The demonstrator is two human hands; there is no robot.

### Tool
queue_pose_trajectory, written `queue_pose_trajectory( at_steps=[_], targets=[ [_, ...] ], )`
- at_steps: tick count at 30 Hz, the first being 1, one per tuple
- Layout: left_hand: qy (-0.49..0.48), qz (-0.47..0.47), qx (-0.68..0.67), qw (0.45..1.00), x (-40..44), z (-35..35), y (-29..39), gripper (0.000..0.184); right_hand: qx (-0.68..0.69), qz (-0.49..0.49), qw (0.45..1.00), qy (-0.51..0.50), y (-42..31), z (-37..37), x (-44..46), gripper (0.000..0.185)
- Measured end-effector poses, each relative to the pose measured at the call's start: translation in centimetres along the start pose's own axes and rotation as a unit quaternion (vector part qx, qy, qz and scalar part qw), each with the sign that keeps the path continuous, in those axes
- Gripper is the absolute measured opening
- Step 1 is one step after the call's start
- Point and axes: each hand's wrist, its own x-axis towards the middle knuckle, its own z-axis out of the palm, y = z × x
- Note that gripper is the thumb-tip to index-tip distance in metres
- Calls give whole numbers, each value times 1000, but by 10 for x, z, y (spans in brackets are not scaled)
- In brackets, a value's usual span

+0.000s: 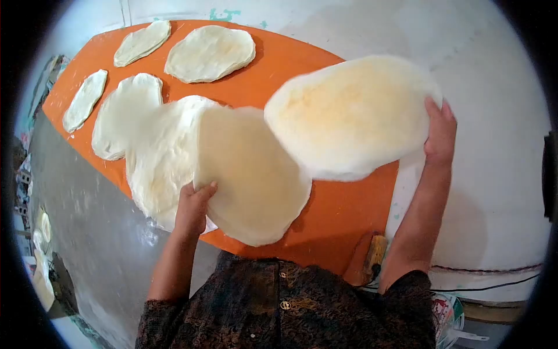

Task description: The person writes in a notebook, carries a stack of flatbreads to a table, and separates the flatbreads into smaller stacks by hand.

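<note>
I see the orange surface (349, 215) stretching from upper left to lower right of the frame. A pale, browned round (354, 116), held at upper right, overlaps in my view a plainer thin round (250, 168) at centre. A heap of whitish sheets (163, 160) lies left of centre, with smaller stacks (210, 53) at upper left. The right hand (440, 131) has its fingers closed on the browned round's right rim; the left hand (193, 206), thumb on top, pinches the thin round's left edge

2 pinching hands (195, 206) (440, 131), well apart
</note>
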Motion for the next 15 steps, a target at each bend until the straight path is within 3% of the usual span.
queue_pose_trajectory(
  at_steps=[2,4,6,8,9,10,11,14,15],
  targets=[
    [9,-13,-16,1000,0,-9,-14,21,11,27,995,92,56,-28,-3,37],
    [15,-19,-20,1000,-2,-6,-13,20,-33,20,991,128,146,-63,-12,38],
    [19,-24,-24,999,-3,-6,-15,20,37,93,988,121,218,-76,-47,39],
    [21,-26,-25,999,-3,-9,-19,20,25,311,943,115,229,-68,-90,45],
    [20,-28,-25,999,-4,-8,-18,21,-160,254,946,123,240,-69,-102,49],
    [20,-29,-25,999,-4,-8,-17,22,-339,186,914,126,251,-67,-110,53],
    [22,-30,-24,999,-4,-8,-16,22,-504,111,847,123,263,-63,-115,56],
    [-7,-46,-9,999,-9,-6,-12,26,-362,48,930,-48,216,4,-139,67],
    [-40,-41,-10,998,-8,-10,-17,33,-221,95,956,-165,207,33,-152,70]
  ],
)
